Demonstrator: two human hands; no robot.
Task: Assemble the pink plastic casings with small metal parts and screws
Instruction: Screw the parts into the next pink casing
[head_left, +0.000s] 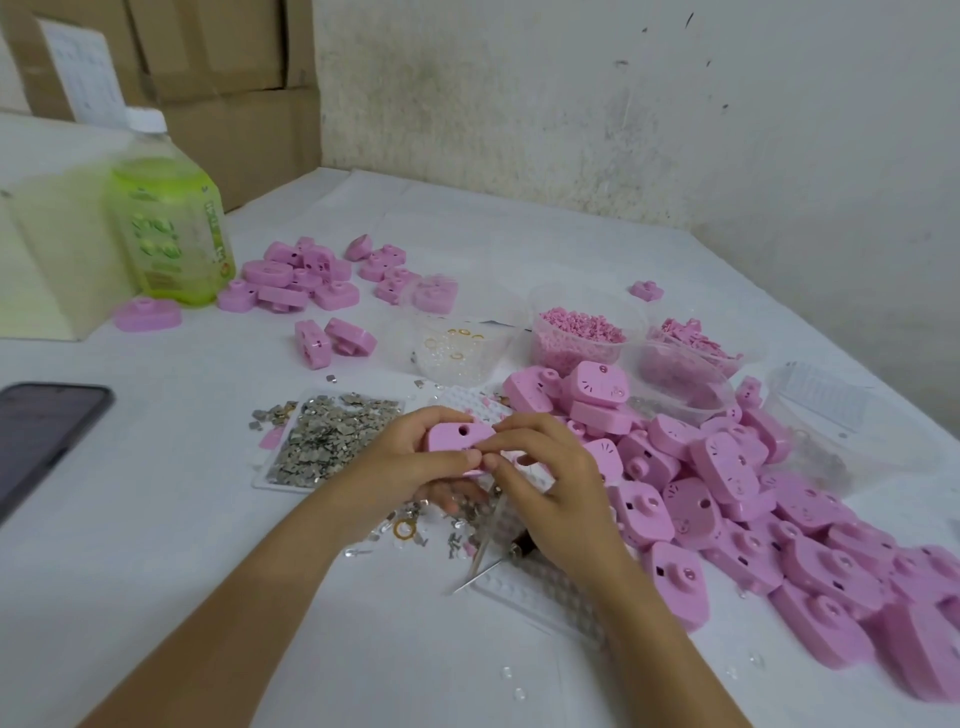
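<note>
Pink plastic casing (457, 436) with a round hole in its top is held just above the white table (208, 519), between our two hands and just beside the flat clear tray of small grey metal parts (332, 436). Our left hand (410, 457) curls its fingers round the casing's left end and grasps it. Our right hand (545, 478) pinches the near edge between thumb and forefinger. Whether a metal part sits between those fingertips, we cannot tell. We judge this to be the seating step. We should hold the left grip firm, press the piece in squarely rather than at a slant, and check it lies flush before reaching for the thin metal tool (483, 561) under our right wrist.
</note>
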